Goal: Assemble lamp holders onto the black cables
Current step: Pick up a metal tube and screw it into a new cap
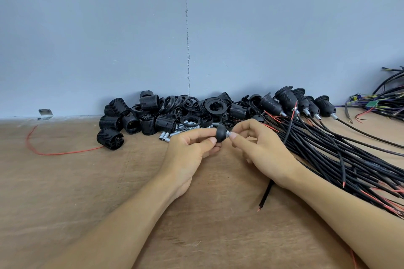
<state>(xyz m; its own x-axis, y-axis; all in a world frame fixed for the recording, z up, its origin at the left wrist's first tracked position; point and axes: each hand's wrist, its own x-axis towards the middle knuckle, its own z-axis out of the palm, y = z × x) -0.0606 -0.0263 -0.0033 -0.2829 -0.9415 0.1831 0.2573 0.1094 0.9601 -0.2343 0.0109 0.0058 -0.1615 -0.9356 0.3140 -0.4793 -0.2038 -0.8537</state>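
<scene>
Early going, I judge: a few finished holders [301, 102] stand on cables at the surface's [87, 192] back right edge. A large bundle of bare cables [341, 150] lies along the right, and loose parts [166, 113] heap at the back. Near the middle, the left grip [192, 146] pinches a cap [221, 133]; the right grip [258, 144] pinches its metal sleeve [229, 135]. No container shows.

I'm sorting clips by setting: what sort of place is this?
Probably a small assembly workbench: a heap of black lamp holder parts against the wall, a thick bundle of black cables beside it, on a wooden worktop.
</scene>
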